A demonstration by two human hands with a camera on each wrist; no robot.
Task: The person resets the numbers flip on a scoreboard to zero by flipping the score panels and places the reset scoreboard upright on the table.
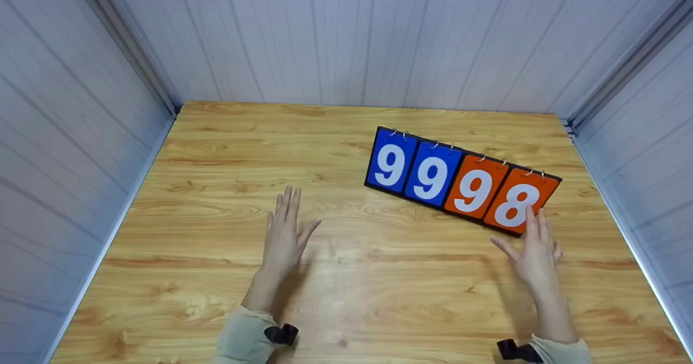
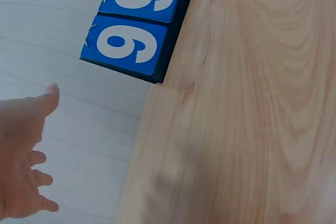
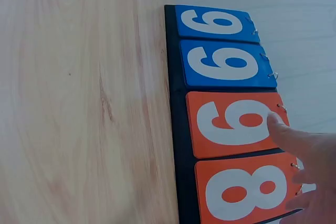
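A flip scoreboard [image 1: 445, 196] stands at an angle on the right half of the table. Its two blue cards [image 1: 433, 175] each read 9; the orange cards [image 1: 472, 190] read 9 and 8. Metal rings hold the cards along the top edge. My right hand [image 1: 536, 253] is in front of the 8 card, fingers extended and thumb spread; whether it touches the board cannot be told. Left of the board, my left hand [image 1: 282, 245] hovers over the table with straight fingers and holds nothing. The right wrist view shows the right hand [image 3: 310, 156] near the orange cards.
The wood-grain table [image 1: 227, 153] is enclosed by white panelled walls: a back wall [image 1: 335, 39], a left wall [image 1: 59, 136] and a right wall [image 1: 644, 136]. Black straps [image 1: 281, 334] sit at both wrists over light sleeves [image 1: 243, 334].
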